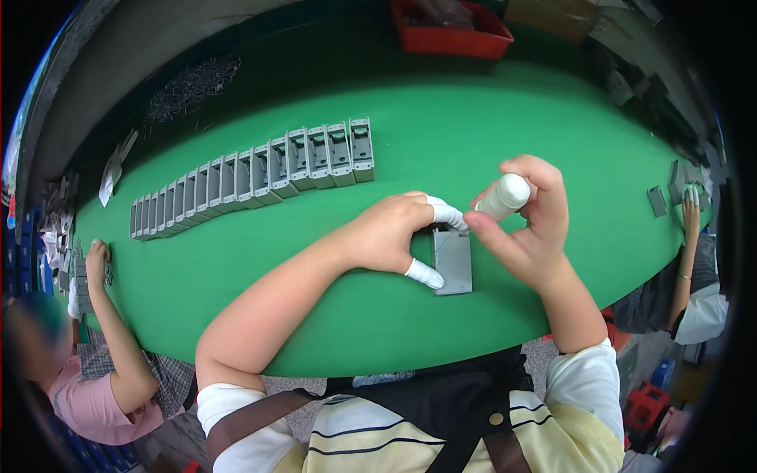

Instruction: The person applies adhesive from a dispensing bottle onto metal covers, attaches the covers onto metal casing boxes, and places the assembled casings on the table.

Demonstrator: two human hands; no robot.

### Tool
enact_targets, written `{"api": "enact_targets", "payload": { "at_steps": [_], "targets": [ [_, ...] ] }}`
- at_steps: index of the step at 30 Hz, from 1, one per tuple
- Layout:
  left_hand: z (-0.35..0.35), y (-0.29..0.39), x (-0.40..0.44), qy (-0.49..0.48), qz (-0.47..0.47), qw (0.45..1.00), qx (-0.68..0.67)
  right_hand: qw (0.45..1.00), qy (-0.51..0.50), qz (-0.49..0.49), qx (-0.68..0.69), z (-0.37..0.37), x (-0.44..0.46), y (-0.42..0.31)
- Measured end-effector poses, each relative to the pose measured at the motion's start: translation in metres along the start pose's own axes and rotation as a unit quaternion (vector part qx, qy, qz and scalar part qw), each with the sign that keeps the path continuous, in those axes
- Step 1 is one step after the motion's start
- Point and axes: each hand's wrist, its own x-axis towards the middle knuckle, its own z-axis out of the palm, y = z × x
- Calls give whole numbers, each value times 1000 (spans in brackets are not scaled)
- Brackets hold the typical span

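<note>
A grey box-shaped part (pixel 453 264) lies on the green table, in front of my body. My left hand (pixel 398 236) grips it from the left, with white-covered fingertips at its top edge and the thumb at its lower left corner. My right hand (pixel 528 225) is at the part's upper right, fingers bent and thumb near the left fingertips. One finger of it wears a white cover (pixel 505 197). Whatever the right fingers pinch is too small or hidden to make out. A long row of similar grey housings (pixel 268 169) stands to the upper left.
A red bin (pixel 453 35) sits at the table's far edge. Many small dark pieces (pixel 193 87) lie in a heap at the far left. One person in pink (pixel 102 394) works at the left; another person's hand (pixel 691 206) touches grey parts at the right.
</note>
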Motion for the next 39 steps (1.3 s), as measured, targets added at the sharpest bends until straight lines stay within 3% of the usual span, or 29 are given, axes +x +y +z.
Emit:
{"api": "enact_targets", "payload": {
  "at_steps": [1,4,7,10,16,19,25,34,36,39],
  "targets": [
    [0,0,0,-4,-4,1000,3,1000,4,27,15,0,1,-4],
    [-2,2,1,-14,-18,1000,7,994,-22,17,-108,-2,4,-12],
    [-2,2,0,-14,-22,1000,9,993,-13,2,-117,1,1,-8],
    [1,-1,0,-2,-9,1000,15,995,-25,-51,-84,5,3,-5],
    [1,1,0,-1,-20,1000,-4,985,-140,89,39,-10,16,-15],
    [-2,5,1,-12,-26,1000,-3,979,-159,92,91,-16,19,-11],
    [0,1,0,-5,-8,1000,1,999,-26,44,-17,-11,10,-2],
    [3,0,2,2,8,1000,13,995,78,8,-55,-4,0,3],
    [3,0,2,-5,1,1000,18,994,108,-8,20,-8,-8,6],
    [4,1,2,3,0,1000,8,993,76,7,92,-11,-15,1]
  ]
}}
